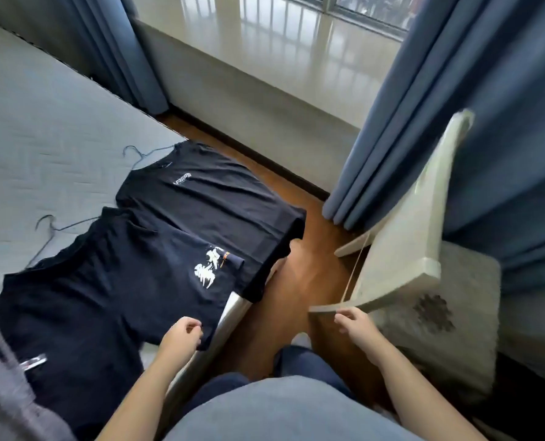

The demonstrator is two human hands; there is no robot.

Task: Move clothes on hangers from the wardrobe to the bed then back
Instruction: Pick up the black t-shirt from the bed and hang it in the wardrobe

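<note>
Two black T-shirts lie flat on the grey bed point(42, 128), each on a thin wire hanger. The far shirt point(207, 198) has small white lettering, and its hanger hook point(134, 152) points left. The near shirt point(105, 281) carries a white print, with its hanger hook point(47, 222) also pointing left. A grey garment point(4, 377) lies at the lower left edge. My left hand point(182, 335) hovers over the near shirt's hem with fingers loosely curled, holding nothing. Over the floor, my right hand point(355, 323) hangs with relaxed fingers, just below a pale chair.
A pale chair point(398, 237) stands to the right, close to my right hand. Blue curtains point(455, 106) hang on the right and at the back left. A narrow strip of brown wooden floor point(296, 281) runs between bed and chair. A window ledge lies ahead.
</note>
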